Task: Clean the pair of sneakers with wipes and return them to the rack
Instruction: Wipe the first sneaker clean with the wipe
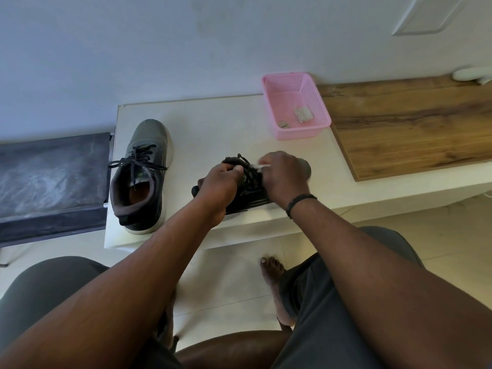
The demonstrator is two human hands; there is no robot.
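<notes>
Left hand [222, 182] grips sneaker [249, 193] | right hand [283, 175] pinches wipe [262, 165]

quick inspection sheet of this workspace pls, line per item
surface: white table, wood board on its right part
job's things: one sneaker upright at left; second sneaker in both hands; wipe
clutter: pink basket with used scraps
hands: left hand grips second sneaker; right hand pinches wipe at its laces
cables: nothing seen
surroundings: dark bench at left, wall, tiled floor
</notes>
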